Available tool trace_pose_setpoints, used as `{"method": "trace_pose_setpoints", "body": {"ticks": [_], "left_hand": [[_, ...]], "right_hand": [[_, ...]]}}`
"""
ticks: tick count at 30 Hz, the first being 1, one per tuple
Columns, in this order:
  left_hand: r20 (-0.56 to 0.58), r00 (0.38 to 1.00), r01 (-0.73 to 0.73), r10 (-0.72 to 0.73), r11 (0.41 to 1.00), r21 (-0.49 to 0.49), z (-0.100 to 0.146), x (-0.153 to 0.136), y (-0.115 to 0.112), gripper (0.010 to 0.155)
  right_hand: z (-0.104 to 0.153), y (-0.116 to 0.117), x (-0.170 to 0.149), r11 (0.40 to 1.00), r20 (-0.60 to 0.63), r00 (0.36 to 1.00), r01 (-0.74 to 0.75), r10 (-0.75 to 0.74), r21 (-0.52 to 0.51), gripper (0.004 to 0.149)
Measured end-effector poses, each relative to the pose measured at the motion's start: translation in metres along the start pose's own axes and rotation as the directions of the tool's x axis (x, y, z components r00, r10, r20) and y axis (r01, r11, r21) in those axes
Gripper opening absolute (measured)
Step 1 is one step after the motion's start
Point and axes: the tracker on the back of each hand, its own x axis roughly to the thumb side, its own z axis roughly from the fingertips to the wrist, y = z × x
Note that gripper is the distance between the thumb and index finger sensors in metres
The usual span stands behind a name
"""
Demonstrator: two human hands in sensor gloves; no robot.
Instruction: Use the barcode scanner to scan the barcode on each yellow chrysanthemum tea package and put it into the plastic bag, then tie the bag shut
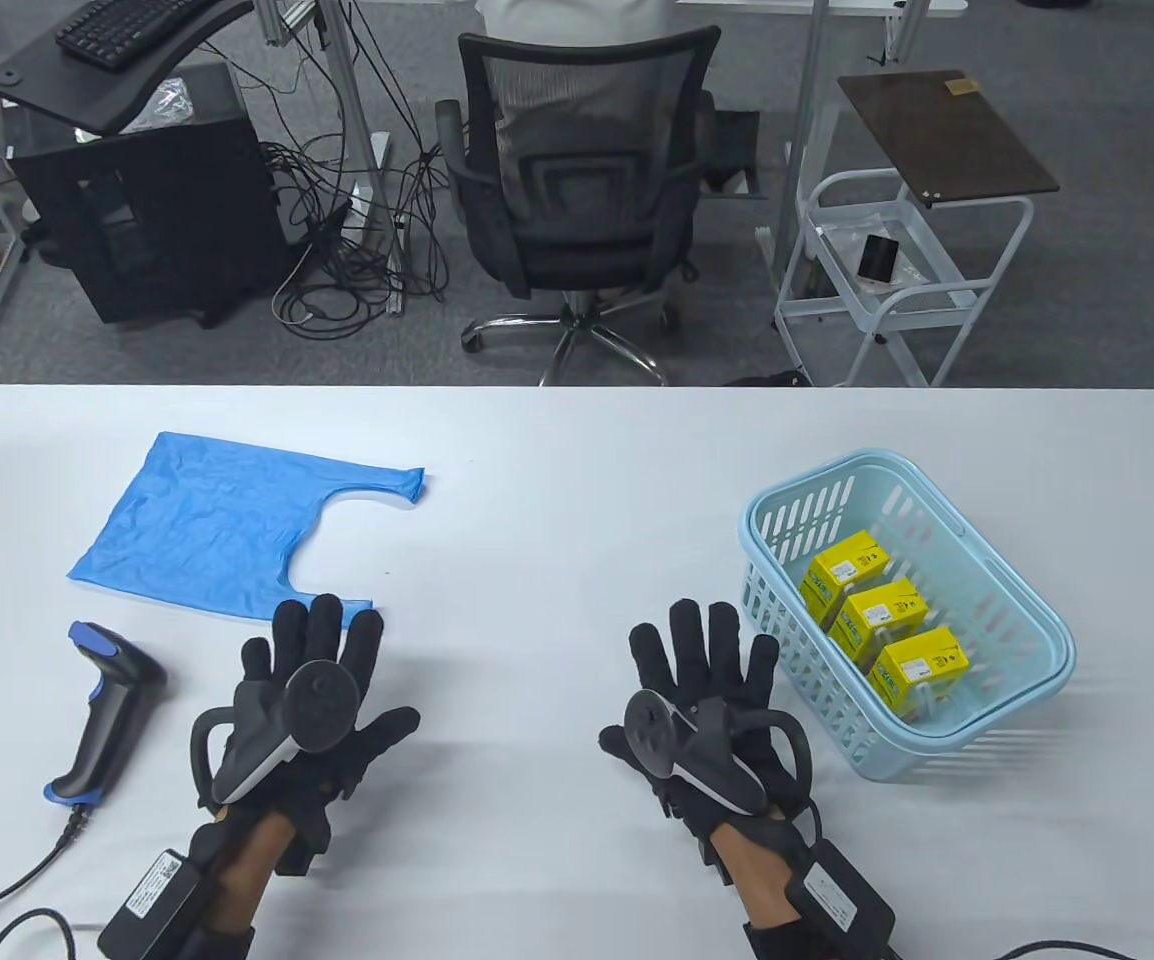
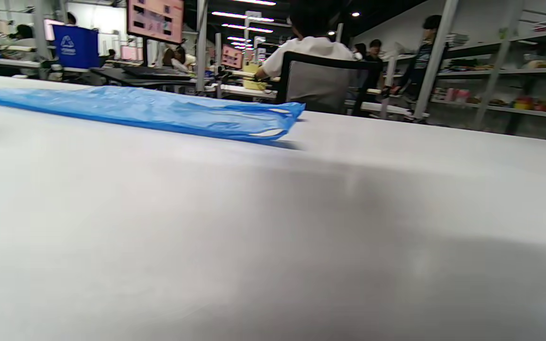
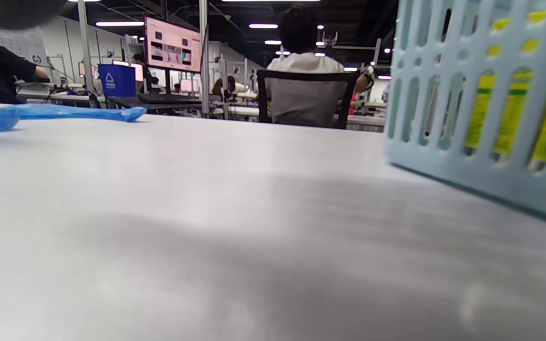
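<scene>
On the white table [image 1: 577,470] both the left hand [image 1: 312,690] and the right hand [image 1: 702,695] lie flat, fingers straight and spread, holding nothing. Outward sit the barcode scanner [image 1: 102,710] just left, the flat blue plastic bag [image 1: 217,525] ahead, and three yellow tea packages [image 1: 882,625] in the light-blue basket [image 1: 1037,640] (labels upward, barcodes unclear). A hasty reach could snag the basket's slotted wall. Only the right wrist view shows yellow through those slots; neither wrist view shows fingers.
</scene>
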Motion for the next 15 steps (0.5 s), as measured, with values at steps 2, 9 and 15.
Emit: {"method": "trace_pose_setpoints", "body": {"ticks": [2, 9, 15], "left_hand": [[-0.084, 0.996, -0.008, 0.008, 1.000, 0.001, -0.006, -0.012, -0.002, 0.101], [-0.308, 0.951, -0.019, -0.013, 0.995, -0.099, -0.039, -0.038, 0.003, 0.100], [-0.496, 0.868, -0.098, -0.012, 0.976, -0.196, -0.078, -0.053, 0.016, 0.097]], "right_hand": [[-0.001, 0.000, 0.000, 1.000, 0.006, 1.000, -0.002, 0.002, 0.007, 0.093], [-0.001, 0.000, 0.005, 1.000, 0.020, 1.000, -0.006, 0.005, 0.017, 0.093], [0.001, -0.003, 0.008, 1.000, 0.022, 1.000, 0.004, -0.004, 0.006, 0.092]]}}
